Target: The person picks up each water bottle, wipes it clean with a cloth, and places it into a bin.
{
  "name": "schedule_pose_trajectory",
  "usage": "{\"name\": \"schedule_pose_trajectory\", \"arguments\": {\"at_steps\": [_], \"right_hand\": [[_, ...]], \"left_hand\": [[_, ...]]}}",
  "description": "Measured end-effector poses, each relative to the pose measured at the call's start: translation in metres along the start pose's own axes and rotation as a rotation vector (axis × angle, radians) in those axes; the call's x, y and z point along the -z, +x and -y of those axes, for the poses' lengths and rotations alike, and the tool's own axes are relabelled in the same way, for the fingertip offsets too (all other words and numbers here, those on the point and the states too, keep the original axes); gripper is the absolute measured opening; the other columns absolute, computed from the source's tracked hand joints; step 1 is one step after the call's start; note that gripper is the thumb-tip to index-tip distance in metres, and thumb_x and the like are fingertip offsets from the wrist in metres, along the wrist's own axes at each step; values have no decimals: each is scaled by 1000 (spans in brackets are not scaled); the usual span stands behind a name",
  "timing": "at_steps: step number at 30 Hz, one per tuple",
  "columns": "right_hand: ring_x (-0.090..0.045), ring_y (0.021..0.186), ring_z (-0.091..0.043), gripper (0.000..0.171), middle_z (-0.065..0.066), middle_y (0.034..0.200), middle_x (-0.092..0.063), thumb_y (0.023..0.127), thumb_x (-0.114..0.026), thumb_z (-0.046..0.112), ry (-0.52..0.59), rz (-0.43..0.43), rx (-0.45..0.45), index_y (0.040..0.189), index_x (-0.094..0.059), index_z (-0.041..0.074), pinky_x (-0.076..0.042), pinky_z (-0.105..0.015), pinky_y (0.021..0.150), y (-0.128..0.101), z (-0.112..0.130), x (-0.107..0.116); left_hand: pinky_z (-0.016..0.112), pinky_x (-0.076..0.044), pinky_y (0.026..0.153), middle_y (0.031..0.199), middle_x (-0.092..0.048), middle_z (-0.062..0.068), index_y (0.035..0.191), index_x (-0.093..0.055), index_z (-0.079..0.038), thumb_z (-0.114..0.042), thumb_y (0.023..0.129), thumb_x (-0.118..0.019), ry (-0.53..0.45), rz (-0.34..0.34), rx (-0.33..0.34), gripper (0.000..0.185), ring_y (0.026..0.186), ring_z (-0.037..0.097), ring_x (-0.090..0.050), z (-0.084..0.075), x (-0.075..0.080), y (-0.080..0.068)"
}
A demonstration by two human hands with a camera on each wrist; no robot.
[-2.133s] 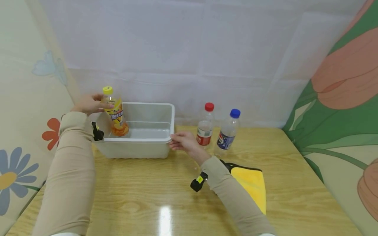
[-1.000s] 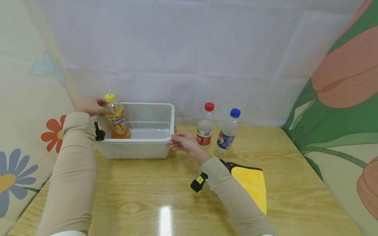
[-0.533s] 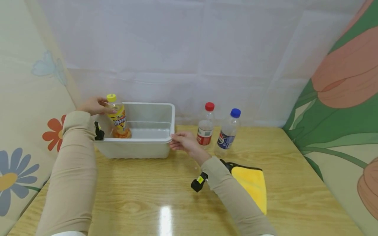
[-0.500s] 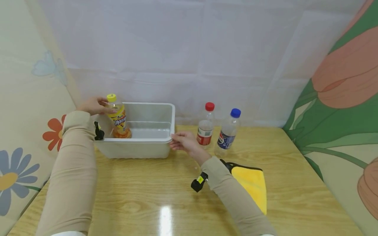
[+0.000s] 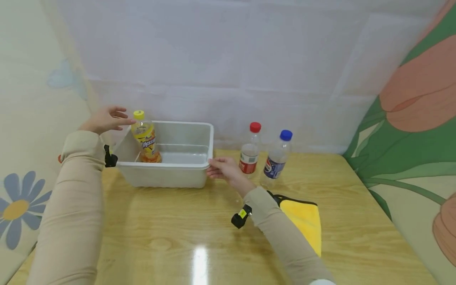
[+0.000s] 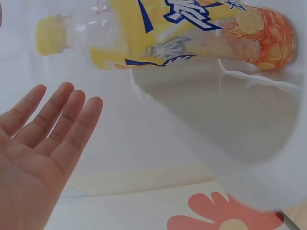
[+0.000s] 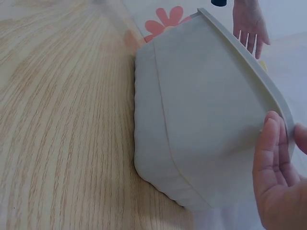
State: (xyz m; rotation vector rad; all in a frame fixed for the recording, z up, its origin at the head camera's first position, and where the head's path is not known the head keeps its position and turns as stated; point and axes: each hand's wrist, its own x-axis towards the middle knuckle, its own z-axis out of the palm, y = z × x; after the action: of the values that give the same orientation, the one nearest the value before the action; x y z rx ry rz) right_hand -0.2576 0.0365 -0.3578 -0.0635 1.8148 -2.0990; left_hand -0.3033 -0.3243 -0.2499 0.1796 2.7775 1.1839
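A yellow-capped plastic drink bottle (image 5: 147, 138) with a yellow label stands at the left end inside a light grey plastic bin (image 5: 167, 174). My left hand (image 5: 108, 120) is beside the bottle's neck, fingers spread and apart from it. In the left wrist view, the straight fingers (image 6: 72, 120) show a gap to the bottle (image 6: 172, 33). My right hand (image 5: 226, 170) pinches the rim at the bin's near right corner. The right wrist view has its thumb and fingers on either side of that rim (image 7: 283, 108).
To the right of the bin stand a red-capped bottle (image 5: 249, 152) and a blue-capped bottle (image 5: 276, 162), both clear plastic. A yellow cloth with black edging (image 5: 303, 221) lies on the wooden table (image 5: 160, 237), partly under the right forearm. A white sheet (image 5: 228, 59) hangs behind.
The yellow-capped bottle was lowered into the bin in my left hand. That hand has since let go and drawn back up and left. My right hand has kept its hold on the rim.
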Motion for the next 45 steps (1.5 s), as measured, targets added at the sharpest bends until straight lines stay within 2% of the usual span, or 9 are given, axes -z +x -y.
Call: {"name": "schedule_pose_trajectory", "arguments": {"at_steps": [5, 8, 15, 20, 24, 32, 39, 43, 45], "right_hand": [[-62, 59, -14, 28, -6, 66, -63, 91, -56, 11, -27, -6, 10, 106, -56, -12, -57, -34, 68, 0, 1, 7], [-64, 62, -17, 32, -8, 69, -64, 91, -56, 15, -25, -13, 6, 111, -56, -11, -56, -34, 69, 0, 2, 13], [-66, 70, -24, 33, -26, 89, -64, 90, -59, 17, -76, -74, 15, 113, -57, -7, -53, -43, 79, -5, 8, 24], [-65, 64, -19, 24, -22, 82, -65, 90, -56, 11, -134, -96, 42, 105, -58, -9, -57, -33, 66, -14, 10, 30], [-61, 58, -13, 22, -9, 71, -64, 89, -57, 8, -166, -99, 50, 102, -57, -10, -56, -25, 58, -23, 13, 33], [-59, 59, -12, 21, -5, 70, -62, 90, -56, 8, -220, -33, 120, 101, -54, -10, -54, -23, 56, -43, 16, 39], [-59, 60, -13, 18, -5, 71, -62, 90, -56, 10, -272, -2, 173, 97, -56, -7, -53, -24, 56, -62, 20, 47], [-59, 60, -13, 15, -5, 70, -63, 90, -57, 9, -304, -14, 185, 94, -57, -5, -53, -25, 55, -72, 21, 52], [-60, 59, -14, 15, -5, 69, -63, 90, -57, 9, -325, -21, 193, 93, -58, -6, -54, -26, 55, -76, 20, 55]], "left_hand": [[19, -50, 78, 136, -27, 34, 141, -12, 9, -32, 90, -57, -38, -42, -52, 79, 118, 41, -37, -5, -3, -4], [13, -48, 72, 135, -32, 31, 140, -17, 7, -31, 89, -59, -50, -93, -80, 77, 115, 36, -40, -9, -8, -7], [28, -46, 86, 132, -41, 21, 140, -28, -2, -34, 87, -61, -79, -216, -140, 71, 108, 20, -48, -19, -22, -15], [13, -49, 67, 111, -53, 8, 129, -41, 3, -26, 89, -58, -136, -329, -262, 52, 87, -1, -53, -25, -38, -22], [11, -49, 62, 95, -56, -9, 119, -49, 2, -21, 90, -58, -175, -392, -336, 39, 80, -2, -54, -32, -49, -30], [10, -46, 70, 95, -57, -12, 115, -53, -1, -18, 91, -56, -181, -367, -401, 29, 87, 3, -53, -38, -68, -48], [8, -47, 70, 94, -59, -14, 114, -54, 5, -1, 88, -58, -160, -339, -564, 28, 86, -1, -55, -45, -93, -56], [8, -48, 69, 94, -62, -5, 110, -56, 7, 9, 83, -59, -140, -344, -668, 28, 85, -5, -55, -53, -110, -60], [10, -49, 67, 94, -62, 6, 109, -57, 8, 11, 81, -59, -148, -335, -711, 28, 83, -4, -55, -55, -118, -62]]}}
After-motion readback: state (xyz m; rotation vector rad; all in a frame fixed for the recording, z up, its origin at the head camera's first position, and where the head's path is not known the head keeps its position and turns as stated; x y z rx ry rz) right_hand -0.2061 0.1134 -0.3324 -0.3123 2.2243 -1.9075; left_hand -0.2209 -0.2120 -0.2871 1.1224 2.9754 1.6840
